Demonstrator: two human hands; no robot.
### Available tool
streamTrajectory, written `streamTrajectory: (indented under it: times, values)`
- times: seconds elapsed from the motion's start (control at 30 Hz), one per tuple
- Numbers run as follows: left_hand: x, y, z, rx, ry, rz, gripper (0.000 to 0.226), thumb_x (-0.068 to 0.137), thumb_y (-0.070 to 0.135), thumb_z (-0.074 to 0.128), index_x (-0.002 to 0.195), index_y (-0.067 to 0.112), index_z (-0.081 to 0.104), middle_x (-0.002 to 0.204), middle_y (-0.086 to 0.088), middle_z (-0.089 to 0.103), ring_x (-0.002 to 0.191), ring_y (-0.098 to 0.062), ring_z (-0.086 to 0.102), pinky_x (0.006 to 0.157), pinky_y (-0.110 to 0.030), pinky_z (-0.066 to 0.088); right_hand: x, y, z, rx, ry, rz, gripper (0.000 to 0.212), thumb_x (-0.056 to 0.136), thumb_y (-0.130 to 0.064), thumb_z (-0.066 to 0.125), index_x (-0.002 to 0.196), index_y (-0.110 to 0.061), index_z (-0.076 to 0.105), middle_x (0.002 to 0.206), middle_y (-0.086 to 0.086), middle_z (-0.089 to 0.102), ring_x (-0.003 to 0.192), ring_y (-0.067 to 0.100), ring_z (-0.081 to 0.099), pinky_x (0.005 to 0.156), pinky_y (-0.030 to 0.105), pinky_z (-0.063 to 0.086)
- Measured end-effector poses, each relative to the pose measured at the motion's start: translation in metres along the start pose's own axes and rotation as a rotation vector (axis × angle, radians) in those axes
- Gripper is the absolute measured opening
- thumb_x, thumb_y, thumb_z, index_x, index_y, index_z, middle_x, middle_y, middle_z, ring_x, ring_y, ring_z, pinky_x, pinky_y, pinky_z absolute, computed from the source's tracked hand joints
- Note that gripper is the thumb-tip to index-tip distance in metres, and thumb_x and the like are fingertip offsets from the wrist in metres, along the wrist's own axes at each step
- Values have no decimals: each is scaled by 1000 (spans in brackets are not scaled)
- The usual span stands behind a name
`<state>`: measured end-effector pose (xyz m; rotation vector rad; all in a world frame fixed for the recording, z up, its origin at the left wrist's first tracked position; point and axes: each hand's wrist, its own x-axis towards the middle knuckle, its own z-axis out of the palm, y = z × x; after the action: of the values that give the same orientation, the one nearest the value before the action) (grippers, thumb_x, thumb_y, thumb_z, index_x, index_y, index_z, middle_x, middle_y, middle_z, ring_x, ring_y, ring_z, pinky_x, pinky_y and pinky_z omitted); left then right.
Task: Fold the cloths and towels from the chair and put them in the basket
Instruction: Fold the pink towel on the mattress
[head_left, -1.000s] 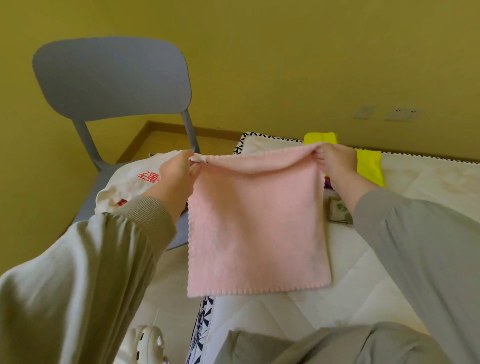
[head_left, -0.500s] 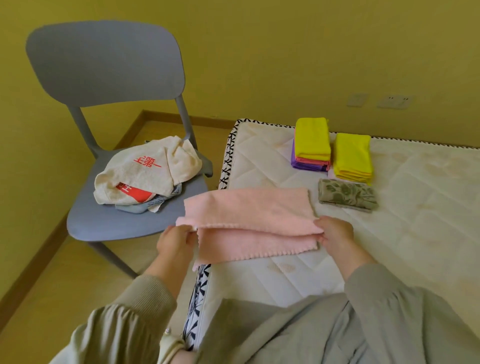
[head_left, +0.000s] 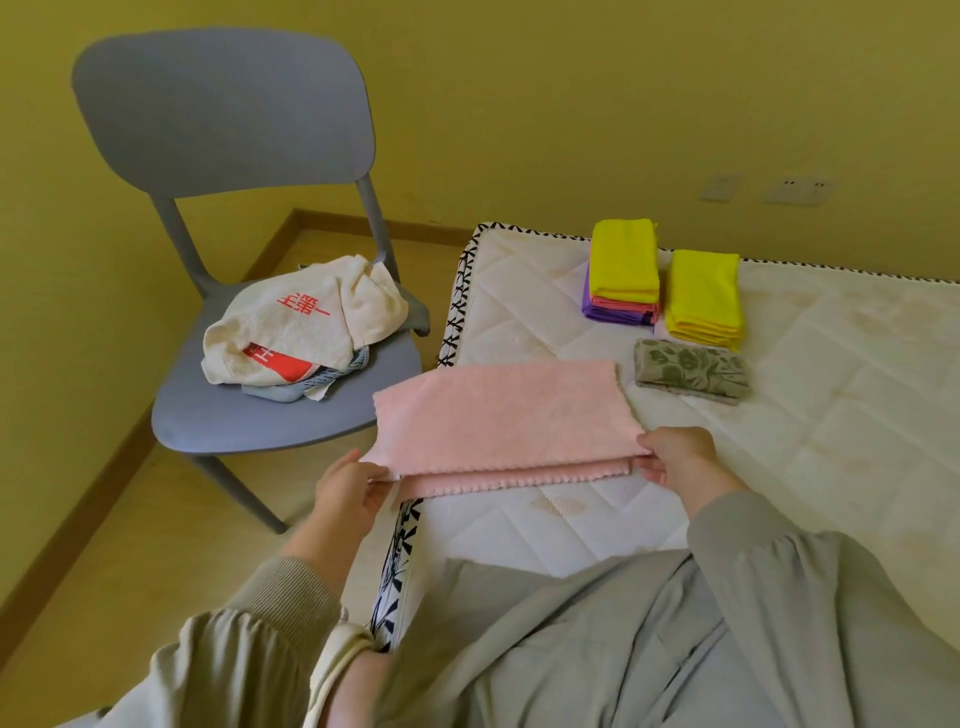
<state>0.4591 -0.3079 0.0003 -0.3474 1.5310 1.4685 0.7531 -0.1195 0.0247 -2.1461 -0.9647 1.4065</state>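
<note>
A pink towel (head_left: 504, 415) lies folded in half across the near left corner of the white mattress (head_left: 805, 441). My left hand (head_left: 348, 491) pinches its near left corners, which hang past the mattress edge. At the near right corners, my right hand (head_left: 675, 457) pinches both layers. On the grey chair (head_left: 218, 415) to the left sits a crumpled cream towel with red print (head_left: 306, 317) over other cloths. No basket is in view.
Folded cloths lie at the back of the mattress: a stack with yellow on top of pink and purple (head_left: 623, 275), a yellow stack (head_left: 704, 299), and a folded grey floral towel (head_left: 691, 371). Yellow walls close the corner behind the chair. My grey-clad lap fills the foreground.
One second ago I held the pink towel up, hanging by its top corners. It has since been laid on the mattress and folded in half, the top edge brought down toward the lower edge.
</note>
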Motion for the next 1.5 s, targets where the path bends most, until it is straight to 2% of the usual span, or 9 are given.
streamTrajectory:
  times: [0.2, 0.33, 0.43, 0.57, 0.7, 0.87, 1.03, 1.2, 1.5]
  values:
    - [3, -18, -11, 188, 98, -39, 48, 83, -19, 51, 126, 3, 53, 105, -19, 60, 76, -24, 59, 72, -34, 54, 1, 11, 6, -282, 52, -43, 7, 87, -5, 59, 89, 1, 56, 74, 11, 58, 65, 24, 58, 60, 35, 52]
    - [-6, -25, 1, 911, 247, 495, 59, 82, 5, 58, 138, 8, 41, 132, -17, 46, 117, -35, 47, 99, -44, 41, 2, 7, 13, -251, 25, -90, 18, 83, -10, 64, 95, 1, 54, 96, 15, 57, 96, 34, 59, 92, 46, 51]
    - [-11, -40, 23, 1351, 102, 1012, 51, 92, 25, 40, 140, 8, 41, 148, -19, 34, 138, -39, 27, 111, -49, 25, 1, 8, 15, -23, -104, -44, 38, 84, -14, 68, 115, 3, 56, 109, 16, 58, 107, 34, 57, 91, 47, 51]
    - [-6, -60, 56, 1644, -179, 1011, 67, 92, 53, -3, 153, 26, 4, 160, -2, -6, 146, -25, -12, 116, -46, -6, -7, 8, 17, 251, -313, 50, 24, 86, -11, 66, 107, -5, 58, 83, 11, 58, 68, 21, 51, 60, 29, 44]
    - [6, -74, 71, 1832, -177, 1035, 79, 78, 55, -18, 152, 28, -5, 159, 0, -16, 145, -24, -20, 115, -48, -10, -12, 0, 19, 369, -432, 36, 8, 87, -9, 61, 95, -8, 60, 92, 14, 64, 84, 28, 60, 74, 43, 51]
    - [11, -82, 72, 1881, -109, 1070, 71, 85, 50, -8, 152, 27, -5, 159, -2, -14, 145, -25, -18, 115, -50, -7, -4, -10, 17, 332, -386, 17, 29, 84, 6, 57, 113, 0, 58, 100, 16, 62, 87, 30, 60, 75, 39, 50]
    - [13, -83, 74, 1907, -92, 1072, 69, 87, 49, -4, 152, 27, -5, 160, -3, -13, 146, -26, -16, 115, -53, -4, 11, 6, 6, -466, 157, -243, 27, 83, -2, 57, 110, -1, 59, 104, 9, 63, 85, 27, 57, 69, 28, 44]
    - [12, -85, 70, 1853, -96, 1130, 68, 89, 49, 3, 153, 25, 6, 161, -5, -3, 147, -27, -8, 114, -55, 0, 8, 2, 11, -340, 332, -450, 22, 88, -8, 52, 110, -4, 58, 110, 12, 62, 100, 32, 58, 69, 26, 38]
    - [17, -86, 66, 1535, -478, 1667, 45, 88, 44, 52, 116, 9, 60, 125, -10, 56, 121, -29, 46, 101, -48, 37, 15, -1, 18, -568, -1, -301, 34, 83, -20, 63, 58, -11, 43, 57, 3, 44, 51, 16, 42, 45, 26, 28]
